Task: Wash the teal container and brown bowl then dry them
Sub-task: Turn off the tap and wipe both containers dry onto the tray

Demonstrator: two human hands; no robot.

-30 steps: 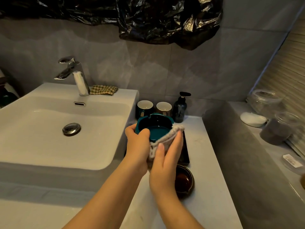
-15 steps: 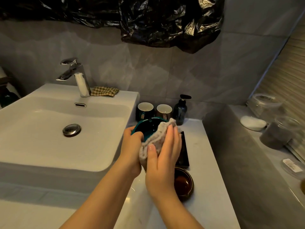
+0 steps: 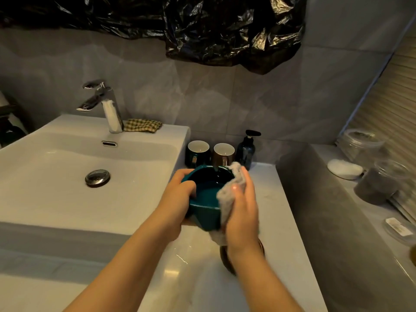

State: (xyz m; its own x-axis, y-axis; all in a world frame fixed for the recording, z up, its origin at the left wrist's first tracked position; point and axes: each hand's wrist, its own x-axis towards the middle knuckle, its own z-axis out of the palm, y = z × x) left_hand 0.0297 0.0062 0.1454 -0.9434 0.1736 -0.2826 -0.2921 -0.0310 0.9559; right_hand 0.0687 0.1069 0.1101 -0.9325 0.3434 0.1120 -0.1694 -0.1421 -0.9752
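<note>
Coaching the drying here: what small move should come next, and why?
Probably sweep the cloth down into the teal container. The right hand holds it only over the right rim and wall, the left hand grips the left rim, and the inside floor lies uncovered.

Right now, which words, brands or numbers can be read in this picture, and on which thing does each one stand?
No text can be read here.
White label on the flat clear box at far right: too blurred to read.
Pump bottle, teal container, grey cloth: no print visible.
</note>
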